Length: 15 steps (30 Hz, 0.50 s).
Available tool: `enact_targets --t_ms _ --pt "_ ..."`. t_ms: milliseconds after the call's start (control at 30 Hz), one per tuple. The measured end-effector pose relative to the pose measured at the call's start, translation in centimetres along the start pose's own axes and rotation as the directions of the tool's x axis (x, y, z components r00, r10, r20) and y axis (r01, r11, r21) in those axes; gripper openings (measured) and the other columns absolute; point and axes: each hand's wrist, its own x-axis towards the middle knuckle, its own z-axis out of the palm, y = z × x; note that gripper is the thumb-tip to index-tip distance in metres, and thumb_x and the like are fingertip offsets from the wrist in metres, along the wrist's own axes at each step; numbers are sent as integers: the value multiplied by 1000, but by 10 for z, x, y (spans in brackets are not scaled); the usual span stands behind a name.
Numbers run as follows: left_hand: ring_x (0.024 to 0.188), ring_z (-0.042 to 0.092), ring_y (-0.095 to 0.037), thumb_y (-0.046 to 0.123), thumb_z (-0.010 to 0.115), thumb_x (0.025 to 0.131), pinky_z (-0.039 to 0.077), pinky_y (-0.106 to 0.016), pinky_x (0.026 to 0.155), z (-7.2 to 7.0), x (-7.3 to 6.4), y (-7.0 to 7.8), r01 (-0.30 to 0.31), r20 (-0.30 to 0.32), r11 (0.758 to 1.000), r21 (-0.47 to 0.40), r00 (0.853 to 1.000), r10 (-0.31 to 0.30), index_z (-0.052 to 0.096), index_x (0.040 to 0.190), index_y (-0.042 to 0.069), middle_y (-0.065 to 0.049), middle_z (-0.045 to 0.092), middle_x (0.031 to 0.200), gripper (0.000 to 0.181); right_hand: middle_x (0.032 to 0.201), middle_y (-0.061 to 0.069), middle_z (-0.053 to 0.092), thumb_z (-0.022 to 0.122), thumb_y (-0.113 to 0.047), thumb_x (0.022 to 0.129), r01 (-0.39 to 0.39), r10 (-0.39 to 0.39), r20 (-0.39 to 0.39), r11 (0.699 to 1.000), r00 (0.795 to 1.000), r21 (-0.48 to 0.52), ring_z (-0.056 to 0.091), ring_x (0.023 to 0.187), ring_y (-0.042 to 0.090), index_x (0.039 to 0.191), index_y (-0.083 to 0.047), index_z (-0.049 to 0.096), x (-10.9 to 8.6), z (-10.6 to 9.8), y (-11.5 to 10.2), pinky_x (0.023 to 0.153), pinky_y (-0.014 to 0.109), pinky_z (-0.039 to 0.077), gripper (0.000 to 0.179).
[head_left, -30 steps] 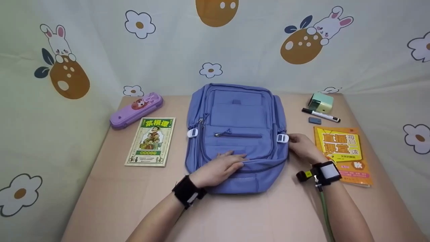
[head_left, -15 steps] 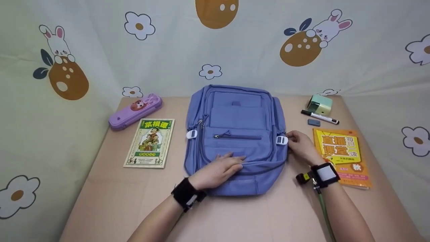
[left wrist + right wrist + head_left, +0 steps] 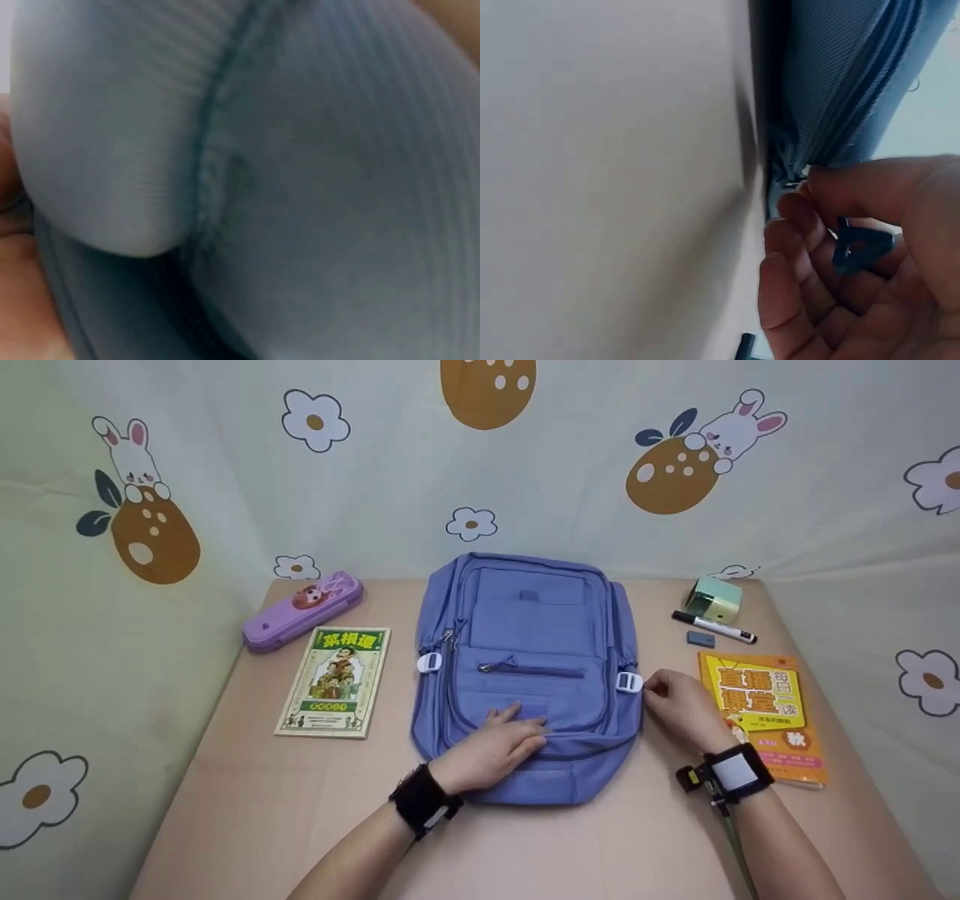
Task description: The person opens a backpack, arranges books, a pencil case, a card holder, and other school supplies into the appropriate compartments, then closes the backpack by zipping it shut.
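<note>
The blue fabric backpack [image 3: 529, 622] looked soft, left hand [image 3: 491, 750] straight-fingered atop, right hand [image 3: 680, 706] sensibly pinching its right-side dark looped pull [image 3: 847, 262].

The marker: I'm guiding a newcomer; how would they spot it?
From the blue backpack, look to the far right corner of the table. The marker lies between the green pencil sharpener and small blue eraser; it alone is slender, white with black ends.

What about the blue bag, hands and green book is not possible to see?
Head view: lower front of the backpack, partly covered by the left hand.
Right wrist view: which part of the backpack the right hand pinches, hidden by its fingertips.
Left wrist view: fabric details, blurred; left hand, cut off at left edge.
Head view: fine print on the green book, too small.
</note>
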Motion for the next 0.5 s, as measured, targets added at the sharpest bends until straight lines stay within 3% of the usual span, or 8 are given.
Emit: enact_targets --t_ms 300,500 --pt "151 19 -43 46 35 110 7 -68 118 1 1 0 -1 31 1000 2 1000 0 60 144 24 -4 43 157 47 89 5 68 68 -15 90 -40 45 110 998 993 -51 59 80 24 93 -11 71 -23 -11 -12 73 39 50 5" --pt "152 15 -44 56 37 107 4 -67 118 3 -1 1 -12 41 1000 22 999 11 58 146 29 -5 39 160 52 86 3 66 69 -15 88 -32 41 125 997 991 -75 58 76 22 91 -11 70 -32 -13 -18 69 37 49 5"
